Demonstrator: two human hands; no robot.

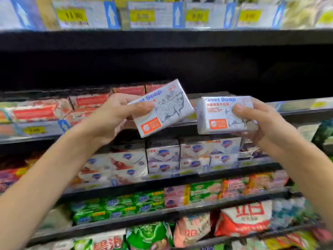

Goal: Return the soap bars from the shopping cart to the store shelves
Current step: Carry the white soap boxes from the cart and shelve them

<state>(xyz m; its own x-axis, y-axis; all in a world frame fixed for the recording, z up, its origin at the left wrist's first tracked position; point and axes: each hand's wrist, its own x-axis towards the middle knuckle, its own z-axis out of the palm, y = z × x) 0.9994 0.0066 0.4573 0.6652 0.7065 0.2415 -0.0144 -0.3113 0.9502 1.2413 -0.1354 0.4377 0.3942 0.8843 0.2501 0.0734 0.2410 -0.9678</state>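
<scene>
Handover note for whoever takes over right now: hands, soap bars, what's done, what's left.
Left grip: holds the left Goat Soap bar, tilted, in front of the shelves.
Right grip: holds the right Goat Soap bar, roughly level.
Done: both bars are in hand at the shelves; the cart is out of view.
Left: set both on a shelf; the matching slot is not clear.

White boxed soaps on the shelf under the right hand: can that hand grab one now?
Probably not yet. The right hand grips a Goat Soap bar, so it is occupied; the white boxed soaps sit just below it with nothing in between.
</scene>
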